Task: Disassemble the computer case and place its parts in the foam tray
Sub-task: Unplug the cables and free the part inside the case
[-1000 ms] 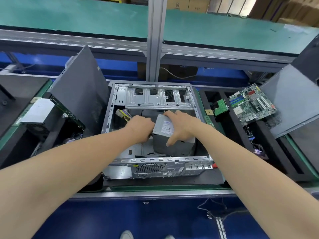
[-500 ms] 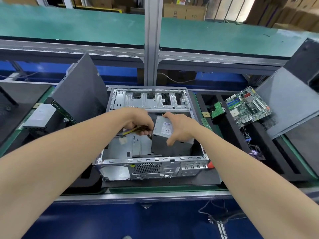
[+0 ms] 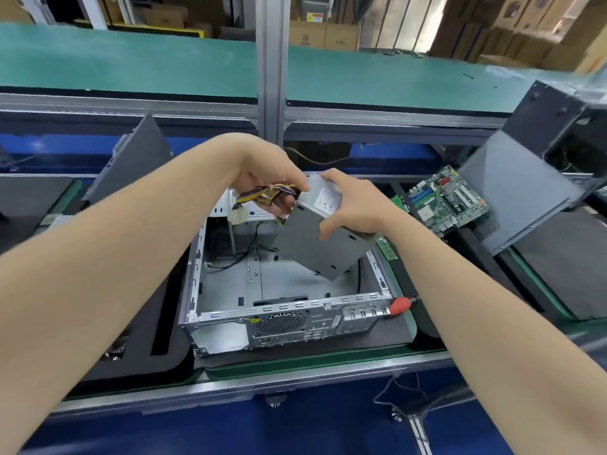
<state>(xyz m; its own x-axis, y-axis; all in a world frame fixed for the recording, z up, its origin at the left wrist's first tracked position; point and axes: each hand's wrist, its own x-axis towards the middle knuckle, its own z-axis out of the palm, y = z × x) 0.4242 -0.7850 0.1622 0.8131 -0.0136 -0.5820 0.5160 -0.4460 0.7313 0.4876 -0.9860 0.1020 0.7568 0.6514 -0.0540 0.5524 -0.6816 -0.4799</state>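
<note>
The open case [image 3: 285,320] lies nearest, a red-handled screwdriver [image 3: 399,305] at its right corner; above it the PSU [image 3: 323,244] hangs tilted, the right hand [image 3: 356,205] gripping its body, the left hand [image 3: 266,178] clutching its cables [image 3: 262,197]; farther right, a motherboard [image 3: 446,200] leans in the foam tray [image 3: 460,254]

Power supply [image 3: 315,254] label print too small to read. Computer case [image 3: 285,318] far end hidden behind left hand [image 3: 262,174], right hand [image 3: 354,205].
</note>
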